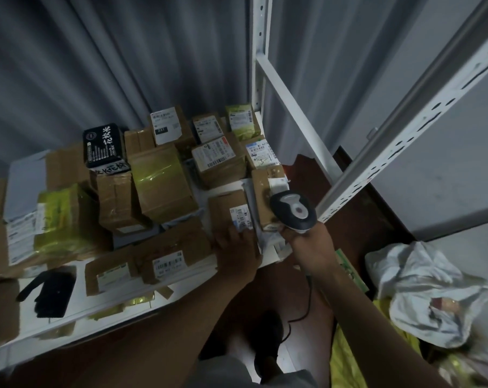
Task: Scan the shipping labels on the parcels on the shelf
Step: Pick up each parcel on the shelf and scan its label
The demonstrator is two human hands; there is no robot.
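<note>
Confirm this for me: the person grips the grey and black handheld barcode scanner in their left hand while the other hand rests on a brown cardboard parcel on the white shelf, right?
Not quite. The head view shows the grey and black handheld barcode scanner gripped in the right hand. It is the left hand that rests on the brown cardboard parcel on the white shelf.
</note>
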